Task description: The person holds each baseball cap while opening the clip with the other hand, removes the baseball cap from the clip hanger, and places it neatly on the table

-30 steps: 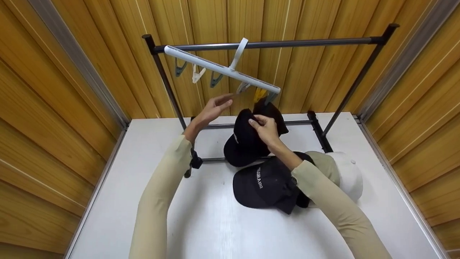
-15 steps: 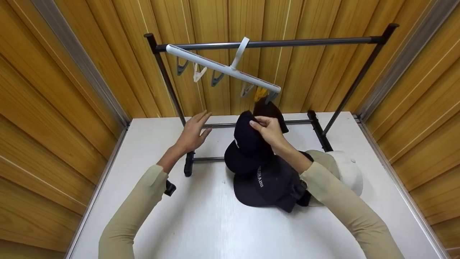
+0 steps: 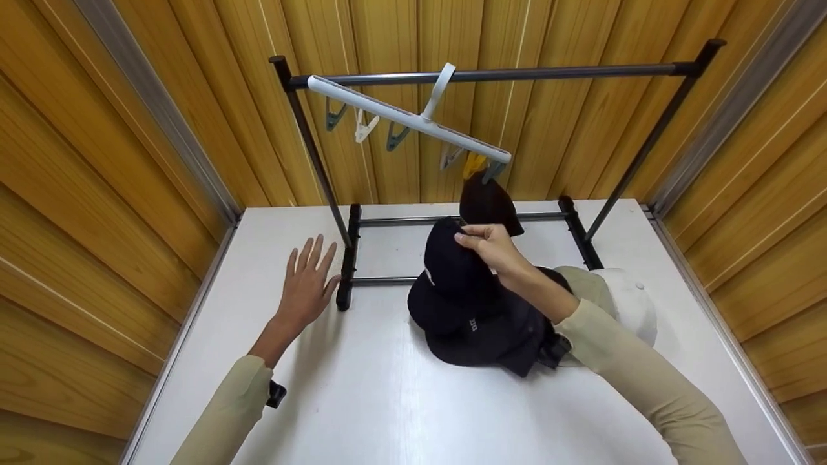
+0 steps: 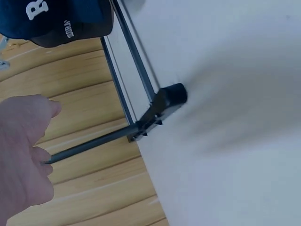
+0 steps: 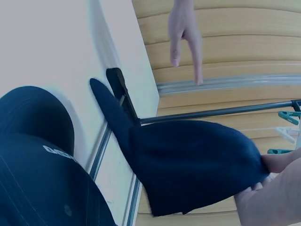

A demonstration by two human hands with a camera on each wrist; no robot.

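My right hand [image 3: 494, 252] pinches a dark navy baseball cap [image 3: 446, 271] by the top of its crown. The cap hangs brim down and overlaps a black lettered cap [image 3: 510, 342] lying on the white surface. A white letter shows on the navy cap's front [image 4: 37, 8] in the left wrist view. My left hand [image 3: 305, 284] is apart from everything, fingers spread, left of the rack's foot. A white clip hanger [image 3: 407, 119] hangs tilted from the rack bar. A dark brown cap [image 3: 489, 203] hangs from its right-end clip.
The black garment rack [image 3: 549, 74] stands at the back, its lower rails [image 3: 387, 281] near the white surface. Beige [image 3: 591, 287] and white [image 3: 630, 303] caps lie at the right, behind the black one. Several loose clips [image 3: 365, 126] dangle from the hanger. Wooden panels [image 3: 97, 161] enclose the sides.
My left hand has moved away from the hanger, down and to the left, and its fingers have spread. My right hand has lowered slightly toward me with the navy cap.
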